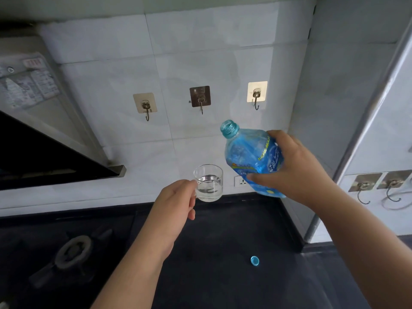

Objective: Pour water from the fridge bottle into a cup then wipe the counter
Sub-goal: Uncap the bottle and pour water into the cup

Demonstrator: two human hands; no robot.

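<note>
The dark desk (pixel 223 241) fills the lower frame. Right of centre, the right hand (pixel 296 168) wraps the blue bottle (pixel 252 157) at its label, neck tilted up-left; thin plastic likely dents and slips. Its label writing is unreadable. At centre, the left hand (pixel 176 201) grips the fragile glass cup (pixel 208 182), part-filled. The cap (pixel 254 260) lies lower right.

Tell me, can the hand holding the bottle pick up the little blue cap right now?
Probably not yet. The right hand is full, wrapped around the bottle. The cap lies in the open on the counter, so nothing else blocks it.
</note>
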